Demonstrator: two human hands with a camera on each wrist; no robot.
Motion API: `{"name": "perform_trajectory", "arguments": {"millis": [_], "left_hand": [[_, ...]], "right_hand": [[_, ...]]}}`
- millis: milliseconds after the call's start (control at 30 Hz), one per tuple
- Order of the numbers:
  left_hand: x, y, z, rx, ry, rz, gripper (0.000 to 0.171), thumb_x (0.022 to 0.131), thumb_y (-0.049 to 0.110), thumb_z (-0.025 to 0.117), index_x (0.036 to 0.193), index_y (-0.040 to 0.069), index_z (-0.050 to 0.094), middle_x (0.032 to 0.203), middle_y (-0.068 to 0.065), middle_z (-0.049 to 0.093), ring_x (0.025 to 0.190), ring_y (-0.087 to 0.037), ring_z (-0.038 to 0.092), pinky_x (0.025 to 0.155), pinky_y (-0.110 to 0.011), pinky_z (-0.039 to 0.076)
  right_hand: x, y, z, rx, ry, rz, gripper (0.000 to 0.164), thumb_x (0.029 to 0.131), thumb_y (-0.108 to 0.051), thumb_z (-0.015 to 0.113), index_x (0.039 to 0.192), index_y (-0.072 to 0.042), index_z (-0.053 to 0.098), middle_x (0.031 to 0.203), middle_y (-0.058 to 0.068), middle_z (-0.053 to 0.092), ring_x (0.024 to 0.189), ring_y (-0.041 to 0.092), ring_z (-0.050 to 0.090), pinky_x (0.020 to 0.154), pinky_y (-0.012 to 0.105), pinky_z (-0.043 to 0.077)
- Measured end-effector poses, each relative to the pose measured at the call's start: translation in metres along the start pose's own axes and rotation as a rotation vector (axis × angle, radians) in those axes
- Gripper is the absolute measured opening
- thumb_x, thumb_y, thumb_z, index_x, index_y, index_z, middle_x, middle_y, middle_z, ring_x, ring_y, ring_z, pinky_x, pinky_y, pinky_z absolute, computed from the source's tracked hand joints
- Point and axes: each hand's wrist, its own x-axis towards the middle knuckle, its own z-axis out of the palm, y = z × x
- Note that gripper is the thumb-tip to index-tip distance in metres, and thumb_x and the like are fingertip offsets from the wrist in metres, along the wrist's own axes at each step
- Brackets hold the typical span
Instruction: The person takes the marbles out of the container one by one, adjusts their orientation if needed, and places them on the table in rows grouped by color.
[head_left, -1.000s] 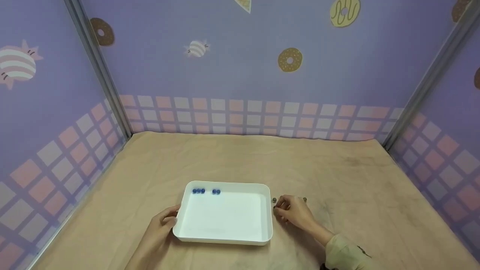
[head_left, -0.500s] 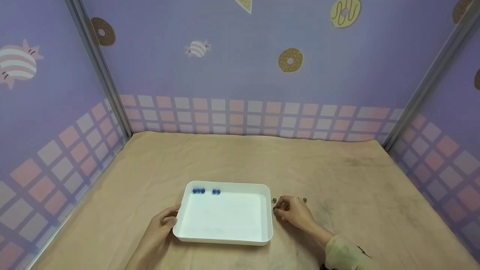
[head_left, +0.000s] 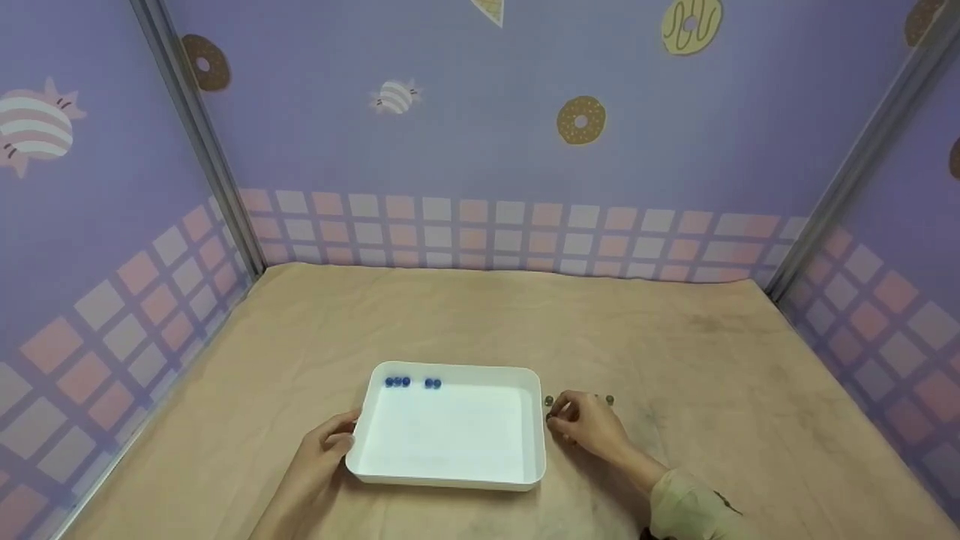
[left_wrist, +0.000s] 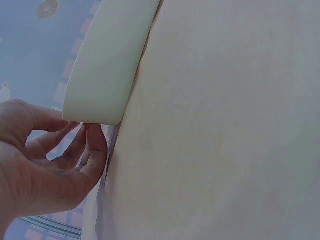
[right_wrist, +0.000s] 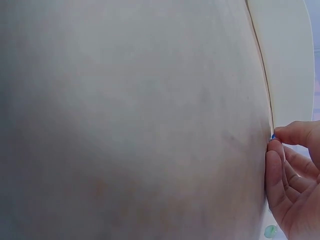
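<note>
A shallow white tray point(head_left: 450, 435) lies on the cloth, with several blue marbles point(head_left: 397, 382) lined up along its far inner wall. My left hand point(head_left: 324, 448) holds the tray's left side. In the left wrist view, the fingers of that hand point(left_wrist: 55, 160) press against the tray's end wall point(left_wrist: 102, 95). Just off the tray's right wall, my right hand point(head_left: 589, 426) pinches a small blue marble point(right_wrist: 272, 136) between thumb and forefinger, mostly covered by the fingertips. A greenish marble point(head_left: 549, 401) sits beyond these fingertips, and another greenish marble point(head_left: 610, 400) shows behind the hand.
A beige cloth point(head_left: 465, 315) with creases and some darker stains on the right covers the table. Purple walls point(head_left: 480, 135) with printed sweets and a checked border enclose the back and both sides, with grey metal posts point(head_left: 199, 135) at the corners.
</note>
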Motion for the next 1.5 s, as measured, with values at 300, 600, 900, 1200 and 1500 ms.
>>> {"name": "perform_trajectory", "arguments": {"millis": [300,600,900,1200,1500], "left_hand": [[0.0009,-0.0006,0.0028,-0.109,0.001,-0.053,0.044,0.1,-0.003,0.042,0.144,-0.004,0.045,0.134,-0.022,0.048,0.121,-0.029,0.049,0.095,-0.026,0.048],[0.0012,-0.0003,0.0022,-0.075,0.004,-0.055,0.044,0.101,-0.001,0.043,0.145,-0.004,0.043,0.137,-0.023,0.049,0.125,-0.03,0.049,0.1,-0.03,0.046],[0.0001,0.0013,0.0014,-0.032,0.007,-0.037,0.044,0.1,0.0,0.045,0.144,-0.003,0.046,0.136,-0.023,0.052,0.124,-0.03,0.051,0.098,-0.028,0.047],[-0.0005,0.0004,0.0005,-0.021,-0.014,-0.044,0.044,0.101,0.0,0.041,0.145,-0.004,0.042,0.139,-0.025,0.047,0.126,-0.033,0.049,0.109,-0.045,0.044],[0.0005,0.001,0.0007,0.011,-0.009,-0.046,0.044,0.101,0.0,0.042,0.145,-0.004,0.043,0.138,-0.025,0.048,0.125,-0.033,0.049,0.108,-0.044,0.044]], "right_hand": [[-0.0002,0.0012,-0.0004,-0.027,-0.012,-0.02,0.009,0.088,-0.01,0.07,0.097,-0.011,0.07,0.071,0.0,0.067,0.053,0.007,0.057,0.049,0.023,0.048],[0.0005,0.0022,-0.0005,-0.033,-0.006,-0.043,0.012,0.087,-0.008,0.07,0.098,-0.012,0.071,0.07,0.0,0.067,0.053,0.006,0.057,0.049,0.022,0.046],[0.0005,0.0015,-0.0007,-0.024,-0.004,-0.027,0.015,0.086,-0.006,0.071,0.101,-0.011,0.07,0.07,0.0,0.066,0.053,0.006,0.055,0.049,0.02,0.045],[0.0004,0.0004,-0.0009,-0.049,0.01,-0.016,0.017,0.086,-0.009,0.072,0.102,-0.012,0.07,0.068,0.0,0.065,0.053,0.009,0.056,0.05,0.023,0.046],[0.0004,0.0017,-0.0007,-0.033,0.003,-0.013,0.017,0.086,-0.007,0.072,0.102,-0.011,0.07,0.069,0.001,0.067,0.054,0.008,0.057,0.049,0.022,0.046]]}}
